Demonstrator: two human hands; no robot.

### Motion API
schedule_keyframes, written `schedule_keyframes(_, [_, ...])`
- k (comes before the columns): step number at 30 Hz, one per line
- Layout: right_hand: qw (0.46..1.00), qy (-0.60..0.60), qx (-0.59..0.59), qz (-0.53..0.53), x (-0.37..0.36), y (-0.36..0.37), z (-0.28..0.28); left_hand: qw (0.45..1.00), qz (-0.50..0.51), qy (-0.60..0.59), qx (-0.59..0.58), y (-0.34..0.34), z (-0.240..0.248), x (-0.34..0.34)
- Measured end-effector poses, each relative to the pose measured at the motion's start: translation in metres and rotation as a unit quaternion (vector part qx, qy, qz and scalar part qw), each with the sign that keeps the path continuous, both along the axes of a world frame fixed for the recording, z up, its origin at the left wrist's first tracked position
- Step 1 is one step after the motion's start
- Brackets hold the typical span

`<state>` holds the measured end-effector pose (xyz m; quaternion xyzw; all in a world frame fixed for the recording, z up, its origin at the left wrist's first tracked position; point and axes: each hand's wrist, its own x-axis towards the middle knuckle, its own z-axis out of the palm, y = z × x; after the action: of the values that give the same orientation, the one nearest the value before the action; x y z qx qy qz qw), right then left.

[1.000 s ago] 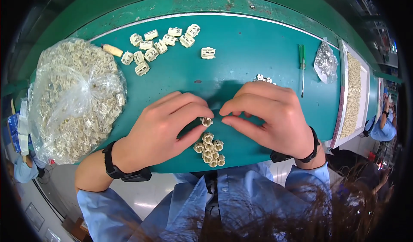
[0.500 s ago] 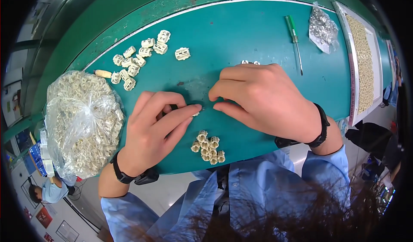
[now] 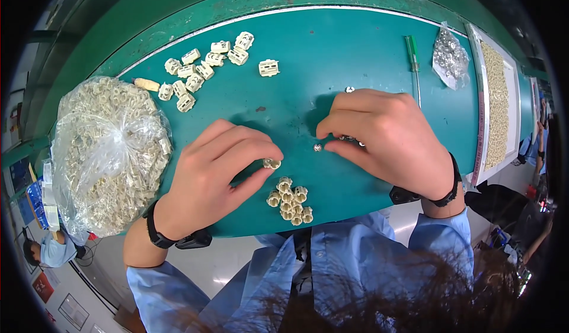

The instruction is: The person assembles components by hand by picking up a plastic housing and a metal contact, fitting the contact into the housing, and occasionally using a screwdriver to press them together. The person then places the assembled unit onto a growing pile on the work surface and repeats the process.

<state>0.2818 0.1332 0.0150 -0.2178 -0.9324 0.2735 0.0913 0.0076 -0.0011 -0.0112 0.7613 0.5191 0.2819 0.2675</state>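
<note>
My left hand pinches a small cream plastic socket-like part between thumb and fingertips, above the green mat. To its right, my right hand hovers low with fingers curled and the thumb and forefinger tips slightly apart. Just beside that thumb tip is a small shiny metal piece. More metal pieces show in the gap under the right palm, and another metal piece lies beyond the knuckles. Several cream parts are clustered on the mat near its front edge, their round openings facing up.
Left stands a large clear bag of cream parts. Loose cream parts lie far left, one apart, near a tan stub. Far right are a green-handled screwdriver, a bag of metal pieces and a white-framed tray.
My hands have moved apart. The cream part in my left hand now shows more fully. Beside my right fingertips a metal piece has come into view. The whole view has shifted slightly.
</note>
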Motion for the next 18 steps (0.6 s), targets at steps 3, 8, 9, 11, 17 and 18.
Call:
schedule_keyframes(3, [1.000, -0.012, -0.001, 0.005, -0.004, -0.006, -0.004, 1.000, 0.000, -0.017, -0.009, 0.001, -0.008, 0.002])
schedule_keyframes(8, [1.000, -0.026, -0.002, 0.000, -0.004, -0.016, -0.010, 1.000, 0.012, -0.012, -0.007, 0.003, -0.006, 0.006])
schedule_keyframes(9, [1.000, -0.027, -0.002, 0.001, -0.004, -0.016, -0.011, 1.000, 0.013, -0.012, -0.007, 0.003, -0.006, 0.006])
schedule_keyframes(11, [1.000, -0.005, -0.013, 0.005, -0.006, -0.016, -0.012, 1.000, 0.016, -0.010, -0.018, 0.002, -0.006, 0.005])
schedule_keyframes(17, [0.991, 0.112, -0.069, 0.006, -0.020, -0.027, -0.017, 0.999, 0.019, -0.024, -0.024, -0.001, -0.012, 0.008])
schedule_keyframes(18, [0.991, 0.117, -0.064, 0.007, -0.022, -0.031, -0.019, 0.999, 0.019, -0.020, -0.021, -0.001, -0.012, 0.009])
